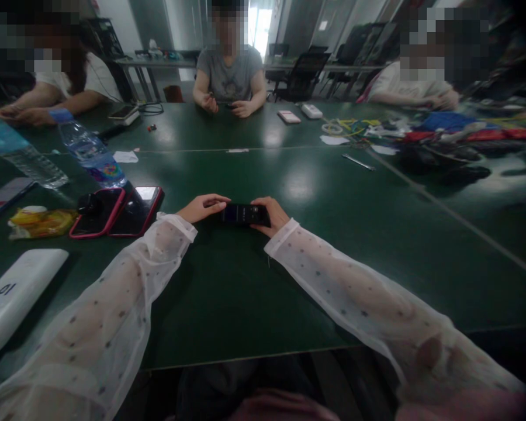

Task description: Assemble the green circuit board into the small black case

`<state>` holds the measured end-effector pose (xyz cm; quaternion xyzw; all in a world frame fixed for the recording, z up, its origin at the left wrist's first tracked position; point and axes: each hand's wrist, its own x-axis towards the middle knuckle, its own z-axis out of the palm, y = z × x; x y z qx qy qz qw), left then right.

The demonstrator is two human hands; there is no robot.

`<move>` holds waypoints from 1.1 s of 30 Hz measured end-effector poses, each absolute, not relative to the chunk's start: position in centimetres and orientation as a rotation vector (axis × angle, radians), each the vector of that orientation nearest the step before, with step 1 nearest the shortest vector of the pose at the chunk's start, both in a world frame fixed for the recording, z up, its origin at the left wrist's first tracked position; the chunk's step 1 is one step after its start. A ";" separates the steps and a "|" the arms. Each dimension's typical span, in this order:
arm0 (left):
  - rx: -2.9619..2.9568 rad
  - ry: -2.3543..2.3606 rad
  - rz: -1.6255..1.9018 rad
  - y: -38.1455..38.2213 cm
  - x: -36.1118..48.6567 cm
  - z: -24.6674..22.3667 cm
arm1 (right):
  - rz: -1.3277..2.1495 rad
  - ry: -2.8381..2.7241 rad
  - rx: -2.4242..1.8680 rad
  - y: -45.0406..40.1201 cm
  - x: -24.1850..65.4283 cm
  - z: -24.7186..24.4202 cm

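A small black phone-like device [240, 214] with a lit screen lies sideways just above the green table [210, 304], between both hands. My right hand [272, 216] grips its right end, thumb below and fingers along the top edge. My left hand [204, 207] is at its left end, thumb and index finger reaching to the corner; the fingers are curved with a gap between them. Sheer white sleeves with dark stars cover both forearms.
Left of my hands are two red-edged phones [135, 213], a yellow packet [44, 222], a white power bank [21, 292] and water bottles [92, 152]. Cables and bags [447, 131] lie at right, near a metal tool [358, 162]. Several people sit across the table.
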<state>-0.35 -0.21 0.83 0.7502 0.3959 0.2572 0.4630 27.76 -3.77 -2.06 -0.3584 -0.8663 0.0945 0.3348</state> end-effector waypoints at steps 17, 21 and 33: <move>1.795 0.994 0.592 -0.2 -0.4 1.2 | 0.902 -1.844 -1.115 -3.9 27.9 -1.9; 1.797 0.990 0.588 -0.2 -0.3 1.3 | 1.133 -1.727 -1.079 -3.7 28.1 -1.6; 1.806 0.986 0.584 -0.1 -0.4 1.0 | 1.269 -1.663 -1.006 -3.3 28.4 -1.5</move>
